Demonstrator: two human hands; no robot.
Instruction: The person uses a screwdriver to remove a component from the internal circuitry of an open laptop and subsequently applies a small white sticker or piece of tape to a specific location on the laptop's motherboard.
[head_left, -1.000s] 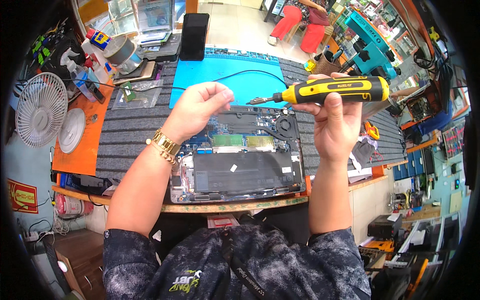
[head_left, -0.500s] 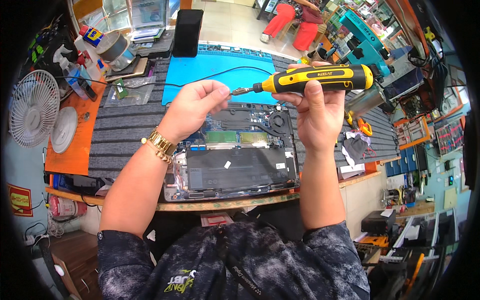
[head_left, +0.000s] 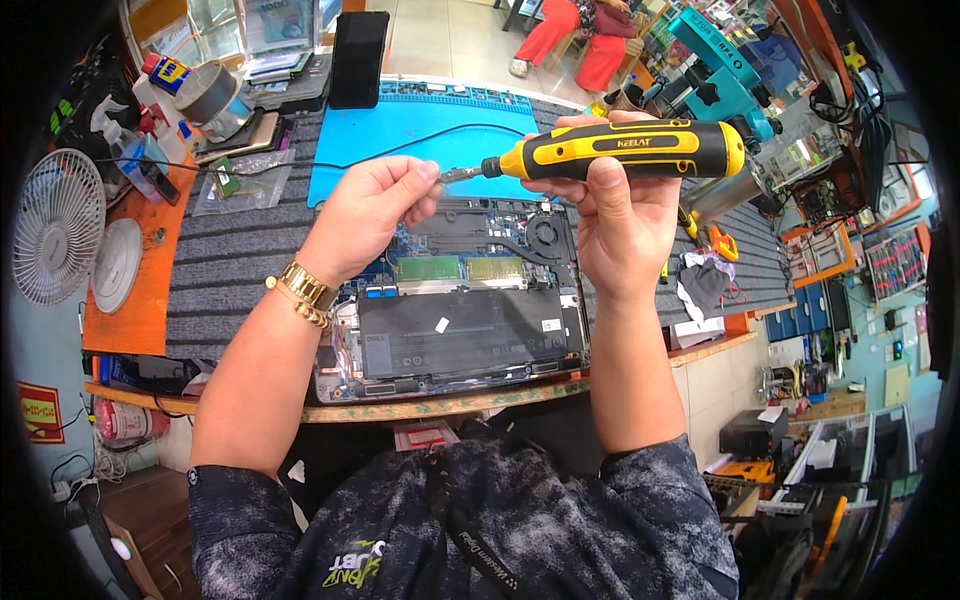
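Note:
A yellow and black electric screwdriver lies nearly level above the work surface, its bit pointing left. My right hand is closed round its body from below, thumb laid along the near side. At the other end, my left hand pinches the tip of the metal screwdriver bit between thumb and fingers; the very tip is hidden there. Below both hands sits an opened laptop base, insides up. It shows a black battery, two green memory modules and a round fan.
Behind the laptop lies a blue work mat with a black cable across it and a dark phone at its far left. A white fan stands left, a teal-armed device far right. Someone in red trousers sits beyond.
The whole view has shifted slightly, so everything sits a little further left. Both hands keep the same hold on the screwdriver and its bit.

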